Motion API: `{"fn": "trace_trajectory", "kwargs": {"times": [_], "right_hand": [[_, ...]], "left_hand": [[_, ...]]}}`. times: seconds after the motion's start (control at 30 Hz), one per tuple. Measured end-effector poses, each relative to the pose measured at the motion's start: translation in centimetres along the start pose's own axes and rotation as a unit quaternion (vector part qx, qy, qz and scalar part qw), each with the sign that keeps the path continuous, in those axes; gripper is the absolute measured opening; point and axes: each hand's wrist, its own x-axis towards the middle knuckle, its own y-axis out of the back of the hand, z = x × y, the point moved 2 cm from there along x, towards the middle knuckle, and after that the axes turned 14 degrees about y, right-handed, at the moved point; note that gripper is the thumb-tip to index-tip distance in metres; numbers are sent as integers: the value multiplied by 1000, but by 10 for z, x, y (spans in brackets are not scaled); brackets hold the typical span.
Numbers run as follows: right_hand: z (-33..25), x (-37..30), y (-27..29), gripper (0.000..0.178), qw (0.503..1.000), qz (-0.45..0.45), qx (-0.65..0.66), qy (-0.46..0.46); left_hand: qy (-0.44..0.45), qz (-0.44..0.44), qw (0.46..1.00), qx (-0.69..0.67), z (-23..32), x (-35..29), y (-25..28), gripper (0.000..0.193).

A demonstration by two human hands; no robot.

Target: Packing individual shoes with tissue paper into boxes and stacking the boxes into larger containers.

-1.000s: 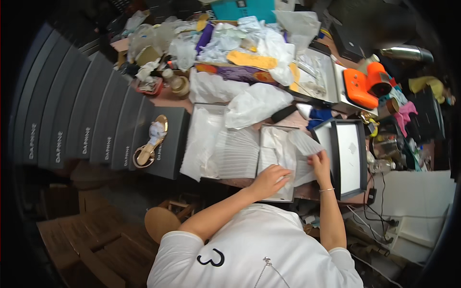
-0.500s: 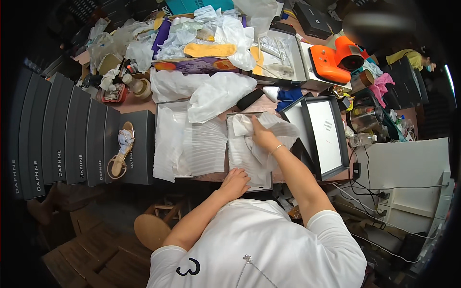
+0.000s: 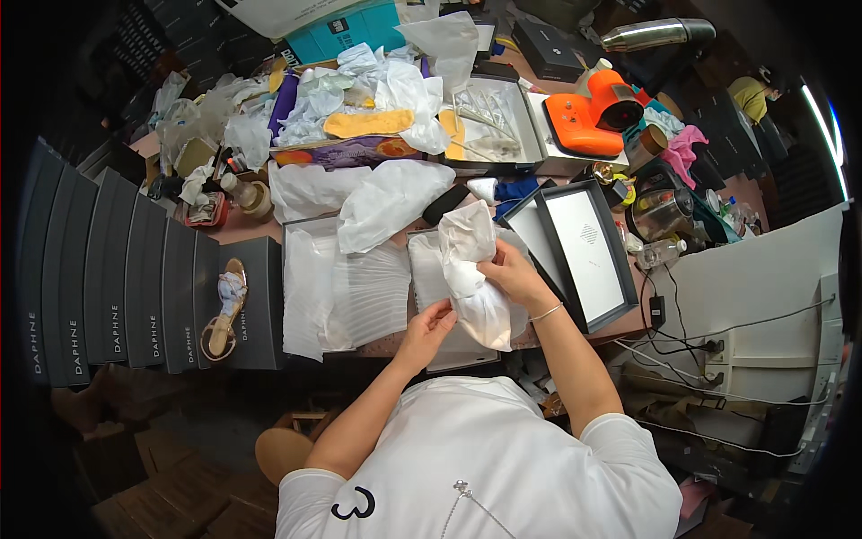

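My right hand grips a long bundle wrapped in white tissue paper, with its thumb across the middle. Faint tan tones show through the wrapping; what lies inside is hidden. My left hand is at the bundle's lower left side, fingers slightly bent and apart from the thumb; whether its fingertips touch the paper I cannot tell. Beneath the bundle is an open shoe box lined with white tissue. To its left sits another open box with pleated white paper.
Stacked dark grey shoe boxes stand at left, a strappy sandal on the nearest. An empty dark box leans at right. Loose tissue, an orange device and a plastic bottle lie around the table.
My right hand has lifted the tissue-wrapped bundle out of the right-hand shoe box, toward me. My left hand has risen from the box's near edge to the bundle's side. The view has shifted slightly.
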Motion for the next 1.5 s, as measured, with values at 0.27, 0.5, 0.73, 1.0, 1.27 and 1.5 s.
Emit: {"fn": "trace_trajectory", "kwargs": {"times": [0.27, 0.5, 0.73, 1.0, 1.27, 1.5], "right_hand": [[26, -1, 41, 66, 851, 37, -509, 120], [25, -10, 58, 66, 896, 99, -416, 119], [48, -26, 50, 69, 764, 139, -594, 212], [128, -29, -33, 44, 789, -124, -572, 189], [166, -34, -31, 61, 830, -30, -540, 137], [27, -73, -53, 56, 803, -85, -523, 274]], "left_hand": [[-254, 103, 747, 605, -10, -2, -9, 51], [-229, 181, 901, 321, -28, 16, 20, 23], [106, 276, 859, -417, -87, -23, 65, 42], [12, -147, 989, -4, -19, -30, -28, 38], [49, 278, 949, -141, -63, 36, 77, 69], [-78, 151, 980, -101, 23, -19, 27, 69]]}}
